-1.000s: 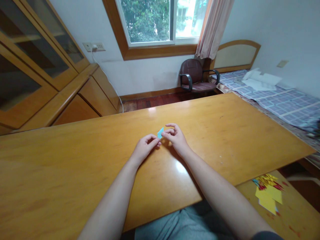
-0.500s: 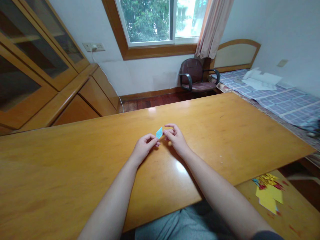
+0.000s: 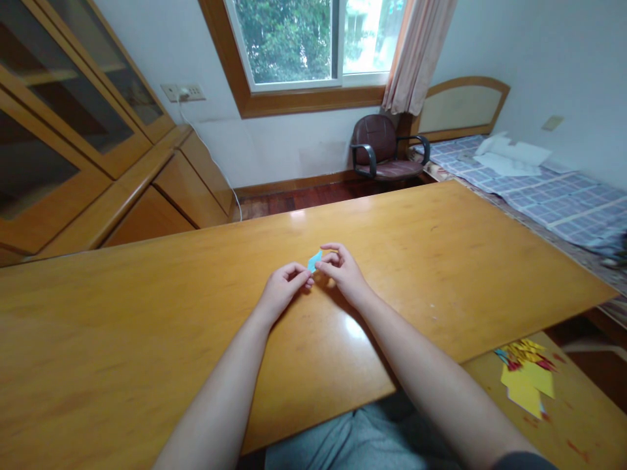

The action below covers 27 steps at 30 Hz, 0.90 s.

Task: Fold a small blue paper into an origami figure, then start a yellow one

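Observation:
A small piece of light blue folded paper (image 3: 314, 261) is between my hands, just above the wooden table (image 3: 147, 320). My left hand (image 3: 287, 282) pinches its lower left corner between thumb and fingers. From the other side my right hand (image 3: 339, 266) has its thumb on the paper's right part, with the index finger reaching over the top edge. The other fingers of the right hand curl behind the paper, partly hidden.
A lower surface at the right holds yellow paper sheets (image 3: 526, 386) and a pile of small gold, red and blue pieces (image 3: 524, 354). Beyond the table stand a brown armchair (image 3: 379, 147), a bed (image 3: 548, 189) and a wooden cabinet (image 3: 161, 196).
My right thumb has moved left onto the blue paper, where it was at the right edge before. The paper has shifted slightly right and looks bent. My left hand has hardly moved.

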Motion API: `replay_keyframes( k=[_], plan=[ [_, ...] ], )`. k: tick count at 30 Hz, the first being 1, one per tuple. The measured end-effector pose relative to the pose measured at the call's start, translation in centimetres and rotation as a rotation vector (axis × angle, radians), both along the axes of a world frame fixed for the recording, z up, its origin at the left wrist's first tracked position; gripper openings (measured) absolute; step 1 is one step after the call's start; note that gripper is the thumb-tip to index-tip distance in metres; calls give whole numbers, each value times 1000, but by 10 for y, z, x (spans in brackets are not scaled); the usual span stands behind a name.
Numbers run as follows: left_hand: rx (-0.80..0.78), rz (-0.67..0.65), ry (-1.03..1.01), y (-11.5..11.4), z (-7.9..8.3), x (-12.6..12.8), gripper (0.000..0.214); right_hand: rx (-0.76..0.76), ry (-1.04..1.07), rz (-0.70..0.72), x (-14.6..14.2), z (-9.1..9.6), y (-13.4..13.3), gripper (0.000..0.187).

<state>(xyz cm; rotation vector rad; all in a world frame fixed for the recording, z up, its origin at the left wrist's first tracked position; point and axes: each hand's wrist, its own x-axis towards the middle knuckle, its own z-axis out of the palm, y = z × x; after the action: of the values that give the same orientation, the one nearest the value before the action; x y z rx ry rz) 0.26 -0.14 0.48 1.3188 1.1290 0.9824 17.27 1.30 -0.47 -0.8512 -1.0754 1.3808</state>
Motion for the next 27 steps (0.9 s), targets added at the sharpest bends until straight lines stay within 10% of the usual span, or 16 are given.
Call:
replay_keyframes(
  k=[27],
  plan=[
    [63,103,-8,1,-1,1,34,23,-16,-61,0,-5,2,45]
  ],
)
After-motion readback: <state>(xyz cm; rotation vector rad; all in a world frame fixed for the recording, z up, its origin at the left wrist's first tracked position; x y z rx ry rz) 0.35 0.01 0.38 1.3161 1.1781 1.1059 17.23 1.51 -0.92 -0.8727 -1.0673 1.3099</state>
